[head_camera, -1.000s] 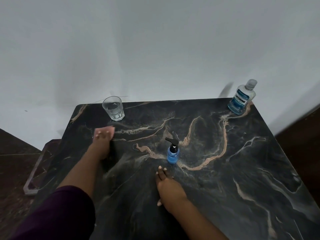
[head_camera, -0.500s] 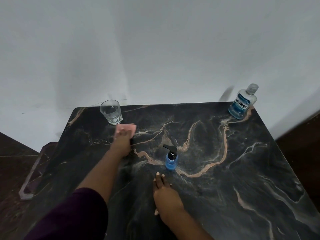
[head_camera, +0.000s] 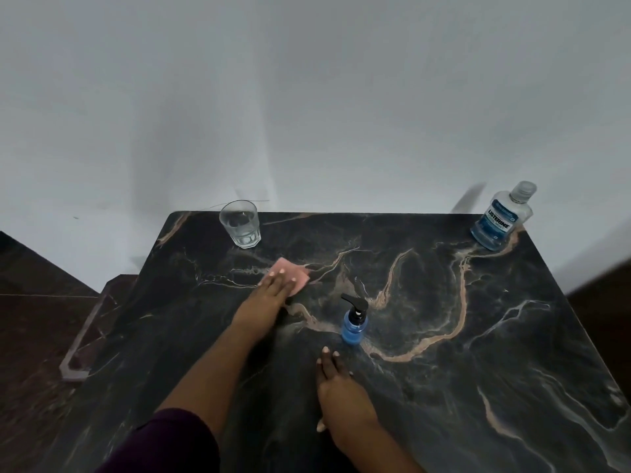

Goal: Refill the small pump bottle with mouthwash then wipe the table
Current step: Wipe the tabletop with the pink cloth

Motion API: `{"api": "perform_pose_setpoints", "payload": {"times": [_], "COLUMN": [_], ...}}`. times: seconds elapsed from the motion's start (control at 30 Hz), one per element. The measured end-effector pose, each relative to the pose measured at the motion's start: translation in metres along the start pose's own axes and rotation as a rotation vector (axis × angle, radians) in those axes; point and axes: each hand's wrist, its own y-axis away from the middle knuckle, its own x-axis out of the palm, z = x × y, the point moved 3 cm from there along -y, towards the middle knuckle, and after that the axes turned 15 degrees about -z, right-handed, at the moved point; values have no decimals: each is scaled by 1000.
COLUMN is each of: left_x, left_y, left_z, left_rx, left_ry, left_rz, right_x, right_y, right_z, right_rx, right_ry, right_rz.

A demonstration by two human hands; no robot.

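Note:
A small blue pump bottle [head_camera: 354,323] with a black pump stands upright near the middle of the dark marble table [head_camera: 478,336]. My left hand [head_camera: 273,291] presses flat on a pink cloth [head_camera: 296,273] left of and beyond the bottle. My right hand [head_camera: 341,387] rests palm down on the table just in front of the bottle, holding nothing. The mouthwash bottle [head_camera: 502,218], capped and partly full of blue liquid, stands at the far right corner.
A clear drinking glass [head_camera: 240,224] stands at the far left edge of the table by the white wall. The floor drops away left and right of the table.
My left hand has slid the pink cloth rightwards and a little further away across the table, from near the left side towards the middle. My right hand has stayed in place.

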Motion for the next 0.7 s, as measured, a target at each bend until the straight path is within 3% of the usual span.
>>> {"api": "perform_pose_setpoints", "payload": {"times": [0.23, 0.37, 0.57, 0.7], "left_x": [-27, -28, -9, 13], "left_y": [65, 62, 26, 27], "left_z": [147, 153, 25, -69], "left_rx": [-523, -685, -396, -113], "left_ry": [14, 39, 77, 34], "left_rz": [-53, -37, -135, -65], "right_x": [0, 0, 0, -1], "right_y": [-2, -4, -3, -1], "right_z": [0, 1, 3, 2], "right_rx": [4, 16, 4, -7], "right_ry": [-6, -7, 29, 36], "right_rz": [11, 18, -8, -46]}}
